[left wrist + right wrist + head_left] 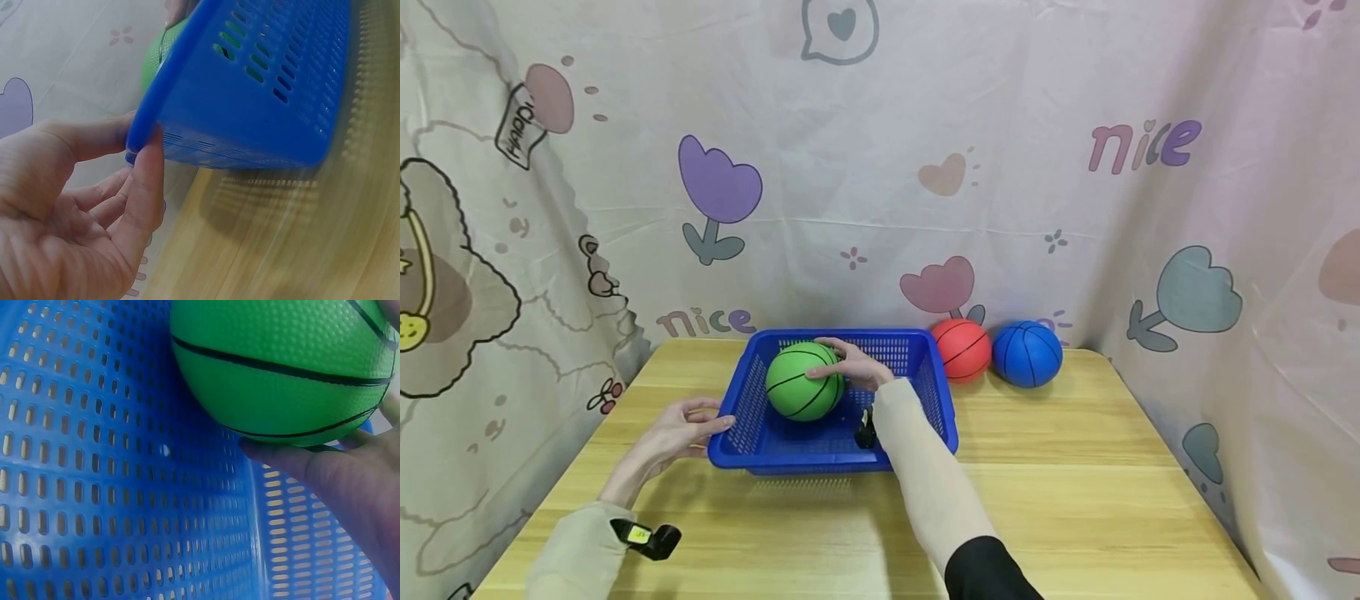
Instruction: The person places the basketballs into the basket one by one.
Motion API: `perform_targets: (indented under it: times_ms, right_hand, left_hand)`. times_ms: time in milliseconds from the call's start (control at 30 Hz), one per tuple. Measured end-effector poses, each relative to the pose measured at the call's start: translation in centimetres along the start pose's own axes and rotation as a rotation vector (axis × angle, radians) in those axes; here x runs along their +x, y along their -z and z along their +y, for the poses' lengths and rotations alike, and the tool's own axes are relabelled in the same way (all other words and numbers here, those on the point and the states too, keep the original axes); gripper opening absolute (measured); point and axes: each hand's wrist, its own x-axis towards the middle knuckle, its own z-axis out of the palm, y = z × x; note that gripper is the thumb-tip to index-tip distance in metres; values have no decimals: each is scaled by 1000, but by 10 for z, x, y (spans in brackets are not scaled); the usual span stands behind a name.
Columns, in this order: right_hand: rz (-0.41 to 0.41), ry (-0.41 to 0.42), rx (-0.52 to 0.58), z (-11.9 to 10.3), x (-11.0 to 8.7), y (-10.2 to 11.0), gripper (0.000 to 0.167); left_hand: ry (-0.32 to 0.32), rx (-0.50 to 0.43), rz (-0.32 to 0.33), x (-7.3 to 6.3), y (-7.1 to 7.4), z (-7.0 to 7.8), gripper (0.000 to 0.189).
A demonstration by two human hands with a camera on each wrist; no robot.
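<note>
A blue plastic basket (842, 458) with slotted walls is at the middle of the wooden table. My left hand (681, 429) pinches its left rim between thumb and fingers, seen closely in the left wrist view, where the hand (87, 200) holds the basket wall (244, 112). Inside the basket, toward its left side, is a green toy basketball (801, 383). My right hand (857, 367) grips this ball from its right and top, fingers spread round it. In the right wrist view the ball (281, 369) sits close above the slotted basket floor (125, 487).
A red ball (962, 352) rests just right of the basket, near the table's back edge. Beside it is a blue ball (1027, 354). A printed curtain (850, 167) hangs behind and at both sides of the wooden table (1060, 500).
</note>
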Motion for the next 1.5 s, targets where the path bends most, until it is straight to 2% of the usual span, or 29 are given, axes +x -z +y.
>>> perform_targets:
  times_ms: [300, 500, 600, 700, 967, 1167, 1500]
  right_hand:
    - [72, -7, -86, -4, 0, -5, 75]
    - [-8, -40, -162, -9, -7, -4, 83]
    - [-43, -52, -165, -9, -8, -1, 89]
    - [-41, -42, -167, -8, -8, 0, 91]
    - [19, 3, -178, -8, -7, -3, 84]
    - [46, 6, -175, -10, -7, -5, 80]
    - [48, 2, -159, -10, -7, -6, 78]
  left_hand:
    - [4, 4, 2, 0, 0, 0, 77]
    - [10, 2, 5, 0, -1, 1, 77]
    - [9, 2, 5, 0, 0, 1, 76]
    - [4, -9, 2, 0, 0, 0, 75]
    - [-7, -16, -5, 0, 0, 0, 74]
    - [-8, -18, -1, 0, -1, 1, 72]
    - [-15, -16, -4, 0, 1, 0, 72]
